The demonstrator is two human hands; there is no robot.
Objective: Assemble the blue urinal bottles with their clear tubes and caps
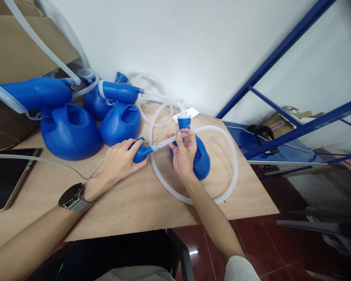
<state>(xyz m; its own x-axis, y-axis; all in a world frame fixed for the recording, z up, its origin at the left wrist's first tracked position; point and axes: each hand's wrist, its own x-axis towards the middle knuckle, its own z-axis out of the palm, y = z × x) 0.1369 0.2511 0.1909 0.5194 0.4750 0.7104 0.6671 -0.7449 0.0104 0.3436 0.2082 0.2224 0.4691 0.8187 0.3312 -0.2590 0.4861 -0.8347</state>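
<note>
Left hand (121,158) has its fingers closed around a blue tube-end fitting (139,153) just above the table (128,212); right hand (185,154) pinches the translucent tube (169,140) between thumb and fingers, just beyond the wire clip (155,147) at the fitting. The tube loops around a capped blue bottle (203,164) on the table, behind the right hand, its contents hidden by opaque walls. Two similar front bottles (71,134) (121,124) stand at left, contents likewise indeterminable, a blue cylindrical piece (43,93) atop the nearer.
</note>
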